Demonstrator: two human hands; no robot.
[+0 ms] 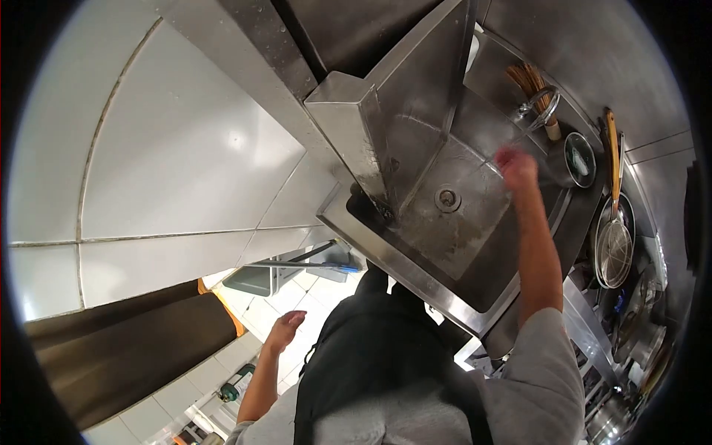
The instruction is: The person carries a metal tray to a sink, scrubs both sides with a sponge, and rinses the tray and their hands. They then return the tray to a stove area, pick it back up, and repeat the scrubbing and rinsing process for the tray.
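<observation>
Right hand [518,169]: blurred over sink [463,237]; grip cannot be told. Left hand [285,331]: held aside, empty, loosely open. Strainer [615,245]: placed beside sink, presumably for ready reach.

There is one sink [475,230] with one drain [447,199]. Beside its far edge are one stick brush [528,78], one curved metal loop [549,111] and one round container [580,159]. One wooden handle [612,141] and one round mesh strainer [615,254] hang nearby. There is one dark apron [371,363] and one grey bin [251,281]. The metal cookware [647,343] at lower right numbers several pieces, too crowded to count.
</observation>
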